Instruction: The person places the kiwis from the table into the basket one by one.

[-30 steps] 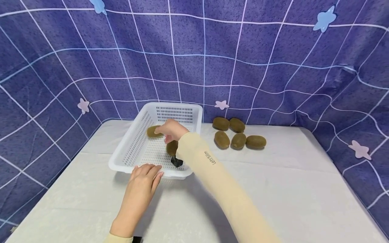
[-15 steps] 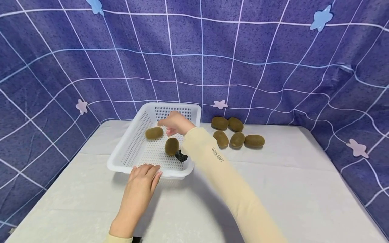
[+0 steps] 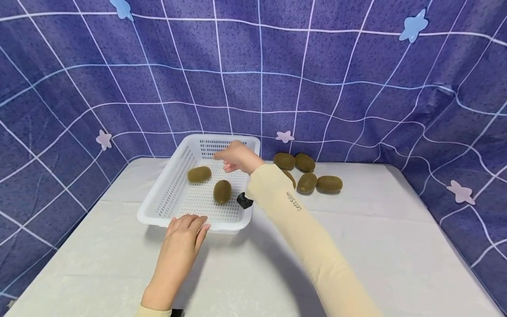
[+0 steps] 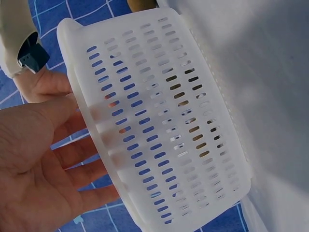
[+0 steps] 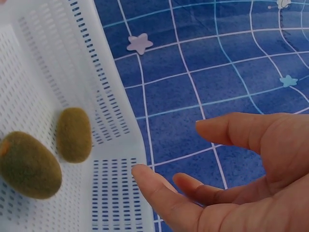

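Observation:
A white plastic basket (image 3: 158,215) with slotted walls stands on the table, holding two brown kiwis. One kiwi (image 3: 199,174) lies toward its left side, another kiwi (image 3: 222,192) nearer the middle. My left hand (image 3: 183,240) grips the near rim, fingers over the edge and thumb on the outer side, as the left wrist view (image 4: 34,164) of the hand shows. Above the basket's far right part is my right hand (image 3: 239,157). In the right wrist view this hand (image 5: 231,179) has its thumb and fingers spread apart, with nothing between them.
Right of the basket, several more kiwis (image 3: 306,182) lie on the white tablecloth (image 3: 376,246), one partly hidden by my right sleeve (image 3: 301,224). A blue gridded curtain (image 3: 336,88) rises behind the table. A black wrist device (image 3: 244,200) hangs under the right wrist.
My right hand has let go of the left kiwi, which stays in the basket, and has moved up and right. The left hand still holds the rim.

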Motion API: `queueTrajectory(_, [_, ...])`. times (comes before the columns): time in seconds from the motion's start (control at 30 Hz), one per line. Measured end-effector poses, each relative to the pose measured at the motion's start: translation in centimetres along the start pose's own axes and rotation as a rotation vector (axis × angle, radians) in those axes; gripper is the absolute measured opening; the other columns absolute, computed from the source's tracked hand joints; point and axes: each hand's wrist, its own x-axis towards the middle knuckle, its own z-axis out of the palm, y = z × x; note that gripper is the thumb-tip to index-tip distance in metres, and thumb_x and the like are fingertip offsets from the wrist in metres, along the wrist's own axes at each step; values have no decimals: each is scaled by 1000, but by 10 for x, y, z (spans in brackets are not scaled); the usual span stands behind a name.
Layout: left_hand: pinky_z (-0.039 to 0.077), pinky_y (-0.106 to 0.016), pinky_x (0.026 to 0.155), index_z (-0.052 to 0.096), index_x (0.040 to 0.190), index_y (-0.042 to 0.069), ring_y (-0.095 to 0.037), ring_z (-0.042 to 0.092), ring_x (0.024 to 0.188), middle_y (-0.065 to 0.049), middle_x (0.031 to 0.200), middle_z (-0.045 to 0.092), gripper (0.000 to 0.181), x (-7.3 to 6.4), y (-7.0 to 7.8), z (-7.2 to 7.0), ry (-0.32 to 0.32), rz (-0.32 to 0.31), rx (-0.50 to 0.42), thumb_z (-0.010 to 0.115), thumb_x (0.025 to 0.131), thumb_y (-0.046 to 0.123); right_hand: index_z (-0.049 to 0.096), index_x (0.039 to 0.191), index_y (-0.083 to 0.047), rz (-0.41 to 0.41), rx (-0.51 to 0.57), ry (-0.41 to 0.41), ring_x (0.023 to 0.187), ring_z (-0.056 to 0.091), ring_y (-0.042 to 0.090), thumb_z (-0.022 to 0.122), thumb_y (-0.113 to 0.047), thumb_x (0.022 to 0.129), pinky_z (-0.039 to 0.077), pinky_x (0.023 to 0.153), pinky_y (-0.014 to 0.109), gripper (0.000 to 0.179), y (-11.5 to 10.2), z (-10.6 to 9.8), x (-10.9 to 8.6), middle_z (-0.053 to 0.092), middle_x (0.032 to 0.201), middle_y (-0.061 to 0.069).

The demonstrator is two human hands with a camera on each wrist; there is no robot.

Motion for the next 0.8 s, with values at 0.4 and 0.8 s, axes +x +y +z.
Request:
queueTrajectory(0.4, [37, -63, 100, 68, 108, 0, -37, 59, 105, -14, 102, 65, 23, 0, 0, 0, -23, -12, -8, 67, 91, 15, 51, 120, 6, -2, 22, -8, 73, 56, 16, 63, -17, 93, 53, 90, 33, 37, 4, -24, -10, 53, 94, 11])
queueTrajectory(0.8, [36, -64, 99, 69, 108, 0, -37, 58, 105, -13, 102, 65, 23, 1, -1, -1, -29, -19, -12, 67, 91, 15, 55, 120, 5, -10, 54, 40, 75, 58, 16, 66, -17, 91, 53, 90, 33, 37, 13, -49, -14, 59, 106, 17])
